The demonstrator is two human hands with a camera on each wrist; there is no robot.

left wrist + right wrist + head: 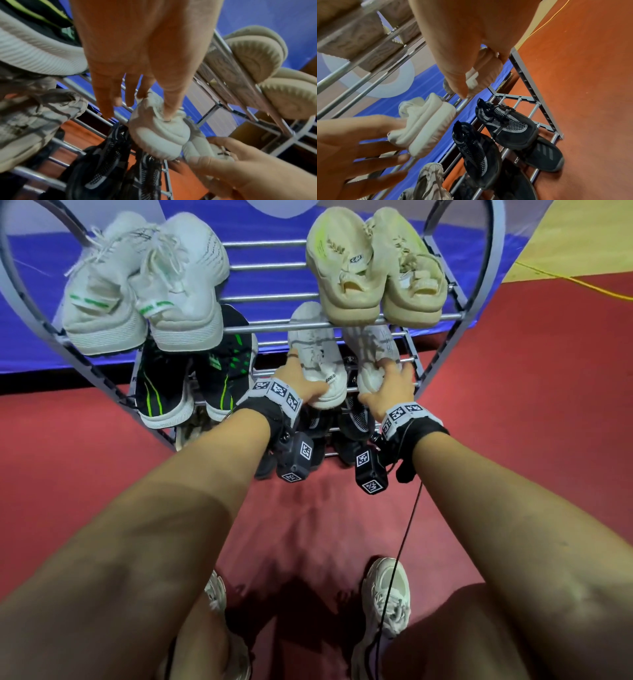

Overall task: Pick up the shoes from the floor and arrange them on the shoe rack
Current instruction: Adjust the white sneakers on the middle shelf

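I am crouched in front of a grey metal shoe rack (pixel 267 328) with horizontal bars, setting a pair of white sneakers on its middle shelf, on the right side.

My left hand (pixel 301 383) grips the left white sneaker (pixel 317 354) near its heel, thumb on one side and fingers on the other. My right hand (pixel 390 392) curls around the heel of the right white sneaker (pixel 371 361). Both shoes point toes inward, away from me, heels at the front bar, probably so they sit level across the bars and match the pairs already placed.

On the top shelf sit a pair of white knit trainers with green trim (pixel 144 285) at left and a pair of thick-soled beige shoes (pixel 373 265) at right. Beside my left hand, on the middle shelf, is a pair of black trainers with bright green stripes (pixel 191 374). Below, a pair of black mesh shoes (pixel 488 132) rests on a lower shelf.

The floor (pixel 548 378) is red, smooth sports-type flooring, with a blue area behind the rack and a thin yellow cable (pixel 575 280) lying across it at far right. I see no loose shoes on the floor; the task looks nearly finished.
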